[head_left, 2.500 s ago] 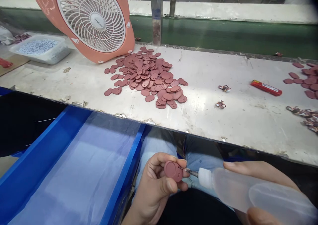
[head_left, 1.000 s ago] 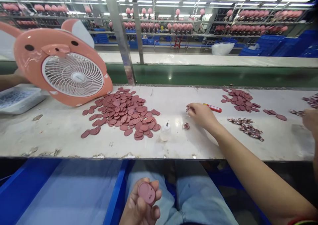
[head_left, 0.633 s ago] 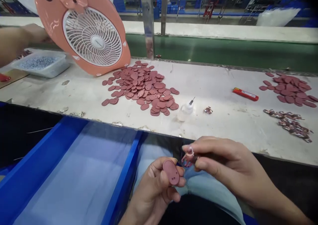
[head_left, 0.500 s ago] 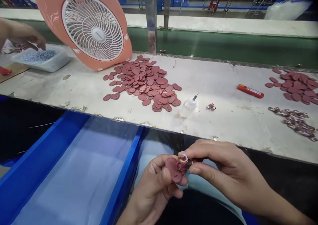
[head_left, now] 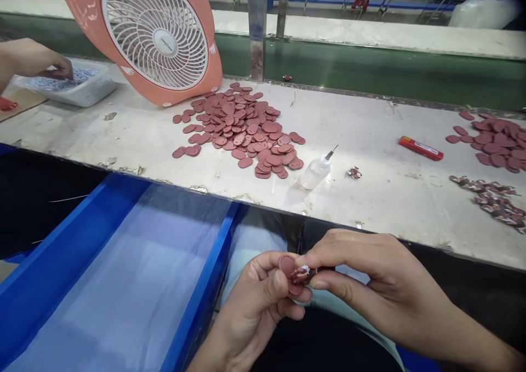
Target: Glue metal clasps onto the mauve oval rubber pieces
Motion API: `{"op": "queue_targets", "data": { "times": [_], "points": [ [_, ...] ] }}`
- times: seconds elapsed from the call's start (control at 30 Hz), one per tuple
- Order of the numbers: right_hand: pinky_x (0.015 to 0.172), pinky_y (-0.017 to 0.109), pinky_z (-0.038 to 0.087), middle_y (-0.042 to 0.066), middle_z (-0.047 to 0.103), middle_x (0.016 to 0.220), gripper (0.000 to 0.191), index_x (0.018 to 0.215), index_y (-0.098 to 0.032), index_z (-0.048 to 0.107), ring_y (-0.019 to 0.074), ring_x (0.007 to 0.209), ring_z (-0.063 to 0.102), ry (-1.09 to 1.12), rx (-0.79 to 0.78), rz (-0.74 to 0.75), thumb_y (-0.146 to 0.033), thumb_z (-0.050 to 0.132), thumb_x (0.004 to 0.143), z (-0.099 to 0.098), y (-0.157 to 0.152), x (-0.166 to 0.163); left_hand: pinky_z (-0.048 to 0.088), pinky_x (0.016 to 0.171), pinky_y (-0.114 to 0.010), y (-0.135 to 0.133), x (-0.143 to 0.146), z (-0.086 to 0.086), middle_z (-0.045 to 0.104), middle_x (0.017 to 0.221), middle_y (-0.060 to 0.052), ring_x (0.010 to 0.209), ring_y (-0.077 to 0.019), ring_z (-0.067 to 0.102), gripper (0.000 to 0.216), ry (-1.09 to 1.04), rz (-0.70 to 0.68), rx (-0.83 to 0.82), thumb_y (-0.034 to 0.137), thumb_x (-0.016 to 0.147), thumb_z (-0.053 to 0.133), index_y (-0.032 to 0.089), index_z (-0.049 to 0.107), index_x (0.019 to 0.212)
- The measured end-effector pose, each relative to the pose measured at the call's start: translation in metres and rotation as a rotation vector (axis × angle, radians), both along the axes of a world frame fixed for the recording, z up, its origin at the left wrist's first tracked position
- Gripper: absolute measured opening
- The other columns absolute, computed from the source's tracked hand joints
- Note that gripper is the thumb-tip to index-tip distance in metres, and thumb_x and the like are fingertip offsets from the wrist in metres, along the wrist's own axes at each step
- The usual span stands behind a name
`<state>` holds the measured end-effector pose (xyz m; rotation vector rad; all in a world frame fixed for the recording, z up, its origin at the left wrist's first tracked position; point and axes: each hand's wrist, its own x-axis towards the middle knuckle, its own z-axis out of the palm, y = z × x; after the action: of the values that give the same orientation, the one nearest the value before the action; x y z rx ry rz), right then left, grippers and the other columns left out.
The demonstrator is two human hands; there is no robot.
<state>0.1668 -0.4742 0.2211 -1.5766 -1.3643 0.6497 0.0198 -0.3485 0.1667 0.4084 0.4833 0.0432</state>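
Observation:
Over my lap, my left hand (head_left: 257,306) pinches a small dark-red oval disc (head_left: 286,266) between thumb and fingers. My right hand (head_left: 361,279) is closed on a tiny patterned piece (head_left: 302,274) and presses it against the face of that disc. On the bench above lies a heap of the same red discs (head_left: 242,128). A small clear squeeze bottle (head_left: 315,172) with a needle tip lies on its side just right of the heap, with one loose patterned piece (head_left: 353,172) beside it.
A pink fan (head_left: 152,29) stands at the back left. Another person's hand (head_left: 35,59) reaches into a white tray (head_left: 84,90). A red lighter (head_left: 421,148), another red disc pile (head_left: 499,142) and patterned pieces (head_left: 491,199) lie right. A lined blue bin (head_left: 110,273) sits at my left knee.
The right hand set the bottle down on the bench, picked up a patterned piece and brought it to the disc. It is now pressed closer onto the disc's face.

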Motion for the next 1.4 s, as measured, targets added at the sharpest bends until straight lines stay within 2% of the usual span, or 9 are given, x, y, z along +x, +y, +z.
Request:
{"op": "queue_targets", "data": {
  "times": [0.13,0.43,0.87,1.13,1.27,1.4],
  "points": [
    [0.077,0.013,0.048,-0.005,0.072,0.094,0.022,0.113,-0.023,0.065,0.0049,0.083,0.064,-0.021,0.012,0.024,-0.009,0.06,0.097,0.001,0.001,0.002,0.056,0.051,-0.013,0.0,0.001,0.0,0.07,0.063,0.001,0.059,-0.009,0.068,0.031,-0.001,-0.007,-0.008,0.039,0.064,0.091,0.015,0.072,0.069],
    [0.079,0.012,0.047,-0.005,0.07,0.095,0.018,0.109,-0.02,0.064,0.0044,0.083,0.061,-0.119,0.06,0.052,-0.008,0.06,0.097,0.005,0.003,-0.001,0.054,0.05,-0.012,0.0,0.002,0.001,0.069,0.063,0.002,0.057,-0.0076,0.066,0.029,0.014,0.025,-0.003,0.039,0.063,0.091,0.016,0.075,0.073],
    [0.077,0.015,0.051,-0.002,0.071,0.098,0.022,0.112,-0.019,0.064,0.0068,0.083,0.064,-0.128,0.055,0.079,-0.006,0.062,0.095,0.009,0.003,-0.003,0.051,0.054,-0.011,-0.004,0.0,0.004,0.068,0.062,0.002,0.055,-0.0055,0.063,0.026,-0.004,0.044,-0.03,0.036,0.062,0.092,0.018,0.077,0.074],
    [0.083,0.009,0.05,0.0,0.071,0.1,0.026,0.117,-0.015,0.064,0.0055,0.087,0.065,-0.121,0.089,0.092,-0.004,0.063,0.093,0.012,0.003,-0.006,0.048,0.054,-0.013,-0.005,-0.002,0.003,0.067,0.061,0.001,0.054,-0.0063,0.06,0.028,-0.07,0.067,0.004,0.038,0.062,0.092,0.018,0.077,0.076],
    [0.082,0.008,0.051,0.002,0.071,0.096,0.02,0.113,-0.011,0.064,0.0052,0.084,0.064,-0.146,0.149,0.074,-0.004,0.06,0.095,0.011,0.008,-0.008,0.046,0.053,-0.014,-0.003,-0.001,0.008,0.069,0.063,0.001,0.055,-0.0064,0.061,0.03,0.004,0.08,-0.008,0.037,0.059,0.093,0.018,0.077,0.076],
    [0.08,0.012,0.052,0.002,0.072,0.096,0.023,0.111,-0.012,0.065,0.0069,0.083,0.064,-0.133,0.153,0.057,-0.001,0.063,0.091,0.007,0.012,-0.01,0.045,0.054,-0.014,-0.001,0.001,0.013,0.07,0.065,0.002,0.056,-0.0061,0.061,0.031,0.073,0.098,-0.01,0.036,0.056,0.095,0.018,0.076,0.073]
  ]
}}
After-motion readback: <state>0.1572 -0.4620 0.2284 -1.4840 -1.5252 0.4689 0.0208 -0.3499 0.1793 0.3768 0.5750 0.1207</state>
